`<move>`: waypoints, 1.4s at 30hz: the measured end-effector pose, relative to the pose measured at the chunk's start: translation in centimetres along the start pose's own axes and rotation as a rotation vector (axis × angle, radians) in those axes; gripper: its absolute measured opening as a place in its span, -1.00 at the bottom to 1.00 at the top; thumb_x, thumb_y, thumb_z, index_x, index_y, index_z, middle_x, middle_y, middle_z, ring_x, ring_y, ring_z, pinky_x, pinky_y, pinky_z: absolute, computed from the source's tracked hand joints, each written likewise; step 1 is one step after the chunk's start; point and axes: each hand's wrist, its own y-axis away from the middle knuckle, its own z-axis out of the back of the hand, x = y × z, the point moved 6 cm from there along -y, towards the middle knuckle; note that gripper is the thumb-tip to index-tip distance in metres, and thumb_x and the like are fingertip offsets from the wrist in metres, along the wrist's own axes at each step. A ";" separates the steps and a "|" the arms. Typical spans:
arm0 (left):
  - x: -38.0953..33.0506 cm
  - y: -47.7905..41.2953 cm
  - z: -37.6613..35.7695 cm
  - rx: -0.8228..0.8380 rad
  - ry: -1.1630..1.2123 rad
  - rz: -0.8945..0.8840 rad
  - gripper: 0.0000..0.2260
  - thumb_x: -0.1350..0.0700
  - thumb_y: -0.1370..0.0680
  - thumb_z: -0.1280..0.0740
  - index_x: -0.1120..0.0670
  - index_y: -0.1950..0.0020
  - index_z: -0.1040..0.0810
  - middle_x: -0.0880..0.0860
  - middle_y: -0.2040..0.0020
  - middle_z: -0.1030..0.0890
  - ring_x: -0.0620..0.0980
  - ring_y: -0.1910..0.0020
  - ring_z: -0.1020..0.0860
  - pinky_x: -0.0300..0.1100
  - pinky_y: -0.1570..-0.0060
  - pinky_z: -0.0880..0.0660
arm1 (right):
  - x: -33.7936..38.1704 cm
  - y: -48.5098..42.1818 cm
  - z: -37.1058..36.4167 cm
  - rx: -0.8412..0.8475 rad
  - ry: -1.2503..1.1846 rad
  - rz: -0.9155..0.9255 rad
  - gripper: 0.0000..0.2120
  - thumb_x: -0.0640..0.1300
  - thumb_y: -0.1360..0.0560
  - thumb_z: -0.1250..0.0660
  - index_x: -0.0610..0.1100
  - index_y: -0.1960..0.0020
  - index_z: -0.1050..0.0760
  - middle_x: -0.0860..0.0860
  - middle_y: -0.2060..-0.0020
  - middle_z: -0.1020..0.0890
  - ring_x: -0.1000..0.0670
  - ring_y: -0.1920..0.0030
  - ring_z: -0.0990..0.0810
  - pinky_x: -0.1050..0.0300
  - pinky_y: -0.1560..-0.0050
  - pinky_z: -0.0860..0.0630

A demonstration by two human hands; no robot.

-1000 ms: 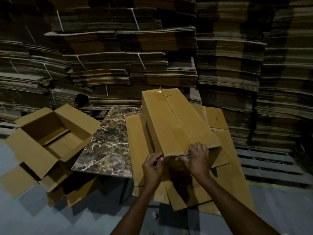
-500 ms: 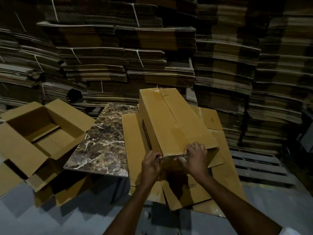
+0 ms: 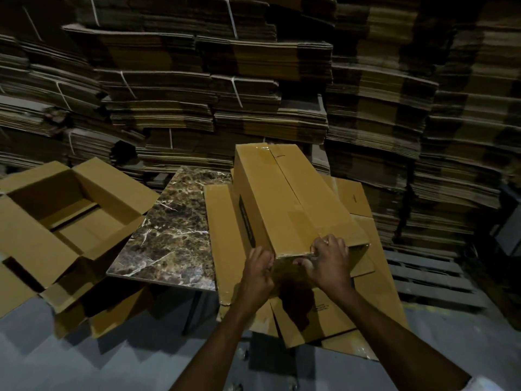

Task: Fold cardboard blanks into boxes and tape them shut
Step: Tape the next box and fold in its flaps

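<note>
Box: the closed cardboard box (image 3: 293, 204) lies lengthwise just right of the frame's centre, on flat blanks (image 3: 222, 227) that cover the right part of a marble tabletop (image 3: 174, 221).
Tape: a glossy clear tape (image 3: 300, 217) strip runs along the top seam from the far end to the near edge.
Right hand: the right hand (image 3: 328, 259) grips the box's near top edge, fingers curled over the top and thumb on the shadowed near face.
Left hand: the left hand (image 3: 259, 273) sits at the near left corner with fingers curled inward; whether it pinches a tape end or only braces the box cannot be told.
Change: over the last second almost nothing has moved. Both hands remain on the same near edge and the box has not shifted; only the view has drifted a little.
Meaning: probably the tape end is being rubbed down over the edge, so this seam is nearly finished.
Elsewhere: an open box (image 3: 70, 210) at left; strapped stacks of blanks (image 3: 225, 94) fill the background.
</note>
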 end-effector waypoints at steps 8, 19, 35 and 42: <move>1.0 4.8 2.2 -0.251 0.270 0.402 -0.77 0.35 -0.61 -0.11 0.05 0.13 -0.35 0.09 0.28 -0.48 0.06 0.27 -0.49 0.03 0.28 -0.46 | 0.1 0.4 0.1 -0.012 -0.051 -0.038 -0.59 0.15 -0.33 -0.58 0.02 0.12 -0.39 -0.02 0.03 -0.46 -0.08 -0.08 -0.39 -0.04 -0.08 -0.40; -1.0 2.4 0.3 -0.170 0.015 0.268 -0.85 0.17 -0.64 -0.32 0.05 -0.03 -0.70 -0.03 0.11 -0.63 -0.19 0.18 -0.57 -0.25 0.20 -0.50 | -0.4 1.1 -0.7 -0.038 -0.091 -0.058 -0.59 0.14 -0.32 -0.59 -0.01 0.07 -0.45 0.01 0.01 -0.42 -0.04 -0.07 -0.37 0.01 -0.04 -0.43; -13.7 5.3 -3.4 0.057 -0.306 -0.077 -0.60 -0.03 -0.69 -0.19 0.21 -0.35 -0.57 0.05 0.15 -0.64 -0.04 0.29 -0.57 -0.21 0.36 -0.50 | -1.0 2.2 -0.7 -0.023 -0.218 0.015 -0.50 0.34 -0.52 -0.09 -0.08 0.04 -0.49 -0.04 0.01 -0.44 -0.06 -0.03 -0.37 0.02 0.03 -0.40; -10.2 2.5 1.1 -0.199 -0.318 -0.156 -0.79 0.18 -0.60 -0.38 0.18 -0.22 -0.64 0.06 0.00 -0.67 -0.05 0.08 -0.60 -0.22 0.04 -0.53 | -1.8 2.9 -0.4 -0.198 -0.554 0.000 -0.67 0.02 -0.68 -0.05 -0.13 0.03 -0.51 0.00 0.03 -0.45 0.02 0.03 -0.37 0.12 0.08 -0.28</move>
